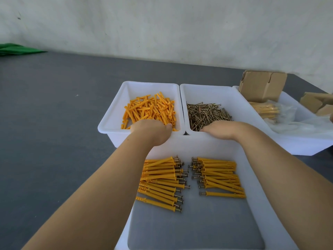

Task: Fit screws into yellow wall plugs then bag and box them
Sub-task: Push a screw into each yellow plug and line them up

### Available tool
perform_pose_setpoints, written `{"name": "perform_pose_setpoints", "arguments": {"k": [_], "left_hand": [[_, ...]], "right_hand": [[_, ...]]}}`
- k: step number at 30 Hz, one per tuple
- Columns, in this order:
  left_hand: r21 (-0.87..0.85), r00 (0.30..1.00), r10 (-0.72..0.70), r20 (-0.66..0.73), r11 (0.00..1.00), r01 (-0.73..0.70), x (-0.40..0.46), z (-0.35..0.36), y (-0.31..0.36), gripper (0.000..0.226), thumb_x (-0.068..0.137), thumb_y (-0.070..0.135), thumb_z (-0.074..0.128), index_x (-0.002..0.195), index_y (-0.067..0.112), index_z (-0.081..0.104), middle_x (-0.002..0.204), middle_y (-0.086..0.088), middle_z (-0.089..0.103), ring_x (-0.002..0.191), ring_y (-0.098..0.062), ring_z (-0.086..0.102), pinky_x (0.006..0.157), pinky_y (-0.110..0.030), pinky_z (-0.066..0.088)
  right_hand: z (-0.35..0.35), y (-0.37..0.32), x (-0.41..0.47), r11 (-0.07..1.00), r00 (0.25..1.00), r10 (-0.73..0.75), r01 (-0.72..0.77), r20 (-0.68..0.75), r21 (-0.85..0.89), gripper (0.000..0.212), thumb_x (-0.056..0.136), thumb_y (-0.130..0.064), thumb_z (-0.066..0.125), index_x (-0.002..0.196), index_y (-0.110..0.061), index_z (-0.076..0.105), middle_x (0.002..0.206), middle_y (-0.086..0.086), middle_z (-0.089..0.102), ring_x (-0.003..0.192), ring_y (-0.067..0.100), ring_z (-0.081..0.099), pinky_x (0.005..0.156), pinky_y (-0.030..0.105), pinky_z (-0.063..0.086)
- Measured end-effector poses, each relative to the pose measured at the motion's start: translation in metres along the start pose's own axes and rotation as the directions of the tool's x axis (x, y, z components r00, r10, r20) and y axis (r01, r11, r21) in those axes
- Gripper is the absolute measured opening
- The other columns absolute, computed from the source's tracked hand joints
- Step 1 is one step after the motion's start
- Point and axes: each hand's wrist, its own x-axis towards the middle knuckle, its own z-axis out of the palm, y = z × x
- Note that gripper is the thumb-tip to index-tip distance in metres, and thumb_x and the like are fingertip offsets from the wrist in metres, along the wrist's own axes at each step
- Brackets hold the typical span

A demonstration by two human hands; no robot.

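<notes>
Nearest us sits a white tray on the dark grey counter. In its far half we see two bundles of assembled plugs, yellow sleeves with screws fitted: the left bundle at about 10 o'clock of the tray floor with screw heads pointing right, the right bundle at about 2 o'clock with heads pointing left, a narrow gap between them.

Both our forearms reach across this tray towards 12 o'clock. Our left hand dips over the near rim of the left bin, fingers curled down into the loose yellow wall plugs; whether it grips any we cannot tell, since the fingertips are hidden. Our right hand lies palm down over the near rim of the middle bin, fingers buried at the edge of the pile of loose screws; again we cannot tell whether they are apart or pinching a screw.

Further off at 2 o'clock, a third white bin touches the middle one. It holds clear bags of finished plugs and, at its far end, a small brown cardboard box. More cardboard lies just beyond at 3 o'clock.

At 10 o'clock, well apart, something green lies where the counter meets the pale wall.
</notes>
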Motion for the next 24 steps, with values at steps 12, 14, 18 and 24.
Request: {"name": "perform_pose_setpoints", "arguments": {"k": [12, 14, 18, 24], "left_hand": [[-0.349, 0.908, -0.062, -0.415, 0.932, -0.096, -0.006, -0.006, 0.001, 0.038, 0.089, 0.002, 0.057, 0.121, 0.019, 0.067, 0.125, -0.008, 0.059, 0.098, -0.028, 0.062, 0.08, -0.038, 0.056], [-0.331, 0.882, -0.028, -0.471, 0.932, -0.147, -0.006, -0.006, 0.003, 0.028, 0.094, 0.01, 0.058, 0.118, 0.02, 0.07, 0.122, -0.007, 0.062, 0.098, -0.025, 0.062, 0.082, -0.036, 0.055], [-0.313, 0.858, 0.017, -0.513, 0.927, -0.206, -0.006, -0.004, 0.004, 0.023, 0.097, 0.018, 0.058, 0.116, 0.019, 0.071, 0.116, -0.005, 0.066, 0.097, -0.022, 0.063, 0.084, -0.034, 0.054], [-0.311, 0.81, 0.032, -0.586, 0.914, -0.261, -0.007, -0.002, 0.006, 0.029, 0.101, 0.022, 0.051, 0.125, 0.016, 0.066, 0.111, -0.008, 0.068, 0.097, -0.024, 0.061, 0.079, -0.033, 0.051]], "right_hand": [[0.0, 0.022, -0.03, 0.83, 0.958, -0.212, 0.281, -0.193, 0.482, 0.034, 0.077, -0.062, 0.066, 0.094, -0.035, 0.079, 0.102, -0.015, 0.075, 0.104, 0.007, 0.065, 0.1, 0.033, 0.046], [0.002, 0.023, -0.028, 0.825, 0.929, -0.278, 0.361, -0.243, 0.435, 0.014, 0.084, -0.046, 0.071, 0.091, -0.037, 0.077, 0.1, -0.017, 0.075, 0.102, 0.003, 0.065, 0.101, 0.033, 0.048], [0.007, 0.022, -0.026, 0.848, 0.886, -0.308, 0.421, -0.346, 0.323, 0.01, 0.092, -0.032, 0.067, 0.09, -0.034, 0.076, 0.096, -0.007, 0.075, 0.097, 0.013, 0.067, 0.095, 0.041, 0.052], [0.011, 0.019, -0.028, 0.763, 0.743, -0.222, 0.535, -0.631, 0.361, 0.022, 0.1, -0.019, 0.056, 0.091, -0.015, 0.076, 0.09, -0.005, 0.075, 0.082, 0.004, 0.071, 0.087, 0.03, 0.057]]}}
